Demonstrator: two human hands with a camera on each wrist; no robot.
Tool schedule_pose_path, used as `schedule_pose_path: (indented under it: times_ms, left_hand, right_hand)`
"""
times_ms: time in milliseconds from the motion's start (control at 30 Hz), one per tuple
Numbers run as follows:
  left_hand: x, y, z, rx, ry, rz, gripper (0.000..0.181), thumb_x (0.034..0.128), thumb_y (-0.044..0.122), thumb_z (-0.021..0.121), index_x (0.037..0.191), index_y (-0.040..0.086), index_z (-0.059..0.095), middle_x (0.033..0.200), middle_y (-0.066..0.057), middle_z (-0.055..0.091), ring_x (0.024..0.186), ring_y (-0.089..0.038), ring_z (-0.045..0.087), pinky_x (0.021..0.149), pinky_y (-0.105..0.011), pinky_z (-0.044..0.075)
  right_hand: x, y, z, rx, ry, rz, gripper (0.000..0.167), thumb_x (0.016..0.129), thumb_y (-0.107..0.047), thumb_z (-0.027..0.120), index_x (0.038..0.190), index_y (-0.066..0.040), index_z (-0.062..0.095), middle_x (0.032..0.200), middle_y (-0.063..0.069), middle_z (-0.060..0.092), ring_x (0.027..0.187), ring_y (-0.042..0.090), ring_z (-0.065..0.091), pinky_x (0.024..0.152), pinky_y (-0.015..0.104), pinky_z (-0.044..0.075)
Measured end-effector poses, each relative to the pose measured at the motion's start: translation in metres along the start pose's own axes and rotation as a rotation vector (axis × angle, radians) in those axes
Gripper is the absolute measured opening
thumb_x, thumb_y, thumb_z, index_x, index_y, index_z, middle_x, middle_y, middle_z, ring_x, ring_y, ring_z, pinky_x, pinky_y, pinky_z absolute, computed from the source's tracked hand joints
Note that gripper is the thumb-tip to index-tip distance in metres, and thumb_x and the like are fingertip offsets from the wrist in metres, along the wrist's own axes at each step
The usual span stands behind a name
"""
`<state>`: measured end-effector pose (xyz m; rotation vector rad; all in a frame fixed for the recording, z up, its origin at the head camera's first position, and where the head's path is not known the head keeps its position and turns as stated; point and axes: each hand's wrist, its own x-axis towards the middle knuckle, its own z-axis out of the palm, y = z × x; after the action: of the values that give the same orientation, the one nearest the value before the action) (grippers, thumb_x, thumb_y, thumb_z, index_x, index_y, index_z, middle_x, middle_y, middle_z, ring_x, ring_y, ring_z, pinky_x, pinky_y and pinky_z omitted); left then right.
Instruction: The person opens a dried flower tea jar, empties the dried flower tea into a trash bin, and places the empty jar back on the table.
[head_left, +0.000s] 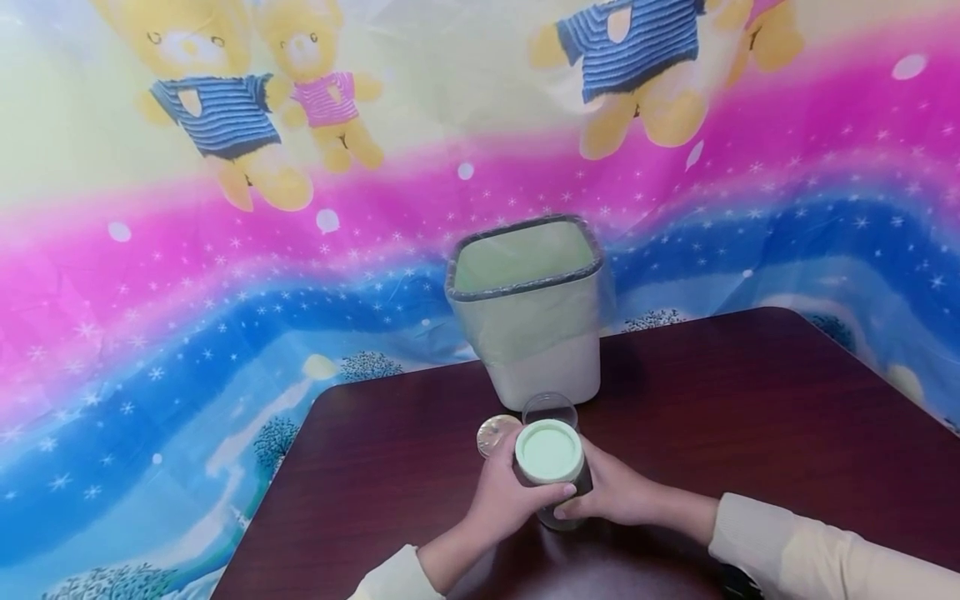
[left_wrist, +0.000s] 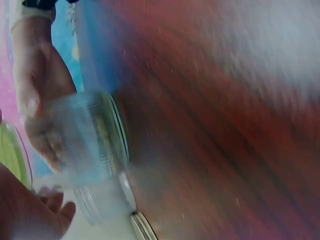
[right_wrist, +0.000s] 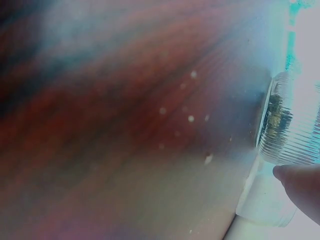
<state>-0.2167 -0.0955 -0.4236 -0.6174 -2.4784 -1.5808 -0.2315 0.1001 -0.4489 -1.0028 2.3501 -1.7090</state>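
Note:
A clear ribbed jar (head_left: pixel 561 518) with a pale green lid (head_left: pixel 550 450) stands on the table near its front. Dark bits lie in the bottom of the jar (right_wrist: pixel 280 120) in the right wrist view. My left hand (head_left: pixel 501 493) grips it from the left and my right hand (head_left: pixel 617 490) from the right, thumbs meeting at the front. In the left wrist view, blurred, the right hand (left_wrist: pixel 47 82) reaches round the jar (left_wrist: pixel 85 135), with the left hand (left_wrist: pixel 30 212) by the green lid. Right behind stands a clear container (head_left: pixel 551 407).
A gold-coloured round disc (head_left: pixel 495 434) lies left of the clear container. Farther back, a white bin (head_left: pixel 551 367) with a grey rim and a thin clear liner stands on the dark red-brown table (head_left: pixel 720 400). A printed cloth (head_left: pixel 225 333) with bears hangs behind.

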Motion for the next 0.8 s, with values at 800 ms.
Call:
schedule_pose_path:
  times_ms: [800]
  left_hand:
    - [0.016,-0.013,-0.025,-0.161,-0.294,0.009,0.084,0.0739,0.012,0.085,0.145,0.022,0.041,0.131,0.005,0.053,0.122,-0.015,0.048,0.104,-0.036,0.034]
  right_hand:
    - [0.0,-0.001,0.0,-0.032,0.008,0.004,0.089,0.074,-0.026,0.085,0.143,-0.003,0.034,0.128,0.007,0.054,0.117,0.019,0.05,0.098,0.026,0.038]
